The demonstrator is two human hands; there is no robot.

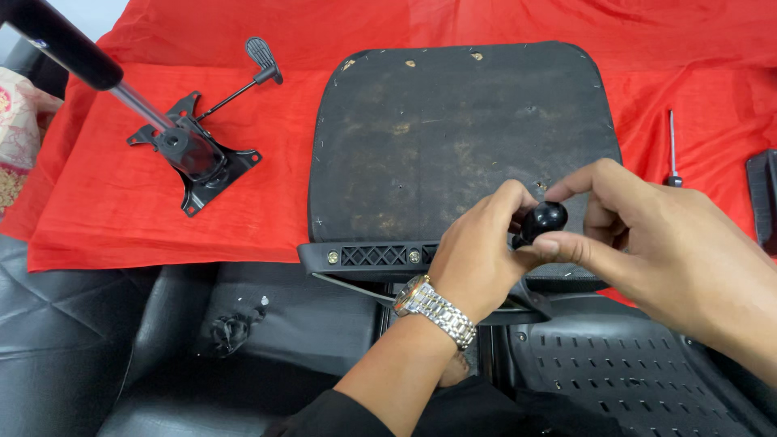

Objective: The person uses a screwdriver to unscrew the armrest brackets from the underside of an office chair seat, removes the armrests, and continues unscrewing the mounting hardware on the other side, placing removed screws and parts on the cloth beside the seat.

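Tilt mechanism plate lay far left on red cloth. Left hand and right hand fingers pinched round black knob at upturned seat base front edge. Knob looked hard, smooth, light; likely slippery, best gripped around its sides.

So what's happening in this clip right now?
A person has both hands on a round black knob at the near edge of an upturned office-chair seat base that lies on a red cloth. The left hand, with a metal wristwatch, and the right hand pinch the knob between fingers and thumb. To the left on the cloth lies the chair's tilt mechanism with its gas cylinder and lever. A screwdriver lies to the right of the seat.
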